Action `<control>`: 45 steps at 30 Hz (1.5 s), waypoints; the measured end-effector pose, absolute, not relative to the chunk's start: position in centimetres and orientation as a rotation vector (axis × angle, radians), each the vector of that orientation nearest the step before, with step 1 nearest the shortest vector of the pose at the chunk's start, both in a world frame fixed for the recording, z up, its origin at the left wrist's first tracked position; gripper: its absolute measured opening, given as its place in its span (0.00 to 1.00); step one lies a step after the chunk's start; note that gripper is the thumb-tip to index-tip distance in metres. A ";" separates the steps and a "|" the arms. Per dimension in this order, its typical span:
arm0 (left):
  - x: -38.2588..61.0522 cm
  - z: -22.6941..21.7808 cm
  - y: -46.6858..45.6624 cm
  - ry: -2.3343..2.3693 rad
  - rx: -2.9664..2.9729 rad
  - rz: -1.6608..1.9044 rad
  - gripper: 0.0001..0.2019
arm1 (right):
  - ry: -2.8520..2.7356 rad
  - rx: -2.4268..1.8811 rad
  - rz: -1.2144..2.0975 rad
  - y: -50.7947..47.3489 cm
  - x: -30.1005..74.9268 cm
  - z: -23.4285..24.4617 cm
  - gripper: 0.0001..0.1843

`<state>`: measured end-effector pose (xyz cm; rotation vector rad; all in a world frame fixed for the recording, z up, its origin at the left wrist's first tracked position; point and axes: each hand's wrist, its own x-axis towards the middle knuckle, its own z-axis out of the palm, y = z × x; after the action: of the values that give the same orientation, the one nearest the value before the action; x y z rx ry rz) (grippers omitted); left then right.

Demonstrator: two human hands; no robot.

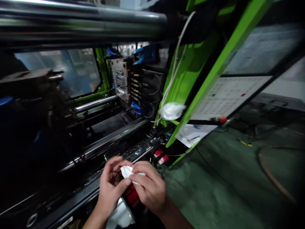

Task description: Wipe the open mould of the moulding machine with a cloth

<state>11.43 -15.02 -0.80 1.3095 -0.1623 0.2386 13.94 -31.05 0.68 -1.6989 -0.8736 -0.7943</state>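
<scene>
Fingers (133, 176) of both hands pinch a white cloth (126, 171) at lower centre, left hand (111, 187) from the left, right hand (149, 189) from the right, w/ something red (132, 194) beneath. Cloth looks light, soft, crumpled; prob. best gripped at a bunched edge. No clear long axis, its free corner pointing up-left. Machine w/ steel bars (107, 140) sits behind; green floor (214, 184) at right.

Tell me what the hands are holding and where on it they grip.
Both hands, left and right, pinch a small white crumpled piece by its edges between thumbs and fingers; something red shows beneath it.
</scene>
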 end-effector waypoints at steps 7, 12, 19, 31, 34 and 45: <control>18.4 -1.1 -25.5 0.005 1.419 0.398 0.06 | -0.716 -1.732 -0.952 -40.2 20.7 -0.1 0.18; 21.6 -1.4 -29.0 0.319 1.399 0.553 0.12 | -0.638 -1.661 -0.969 -40.1 23.9 -1.4 0.22; 25.1 -2.9 -27.8 0.069 1.291 0.512 0.10 | -0.570 -1.713 -0.936 -38.2 25.1 -2.1 0.28; 40.9 1.6 -14.9 -0.118 1.549 0.630 0.10 | 0.119 -2.004 -1.296 -43.0 31.5 4.6 0.18; 52.8 5.2 -10.7 0.063 1.546 0.780 0.12 | 0.366 -1.962 -1.670 -51.3 37.2 8.7 0.56; 75.2 8.5 -7.0 0.167 1.921 0.796 0.10 | 0.263 -2.284 -1.939 -61.6 46.6 4.3 0.71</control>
<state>75.23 -7.01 8.54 1.9208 0.1667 0.7957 46.55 -61.58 4.29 -2.2836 0.2633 -1.9394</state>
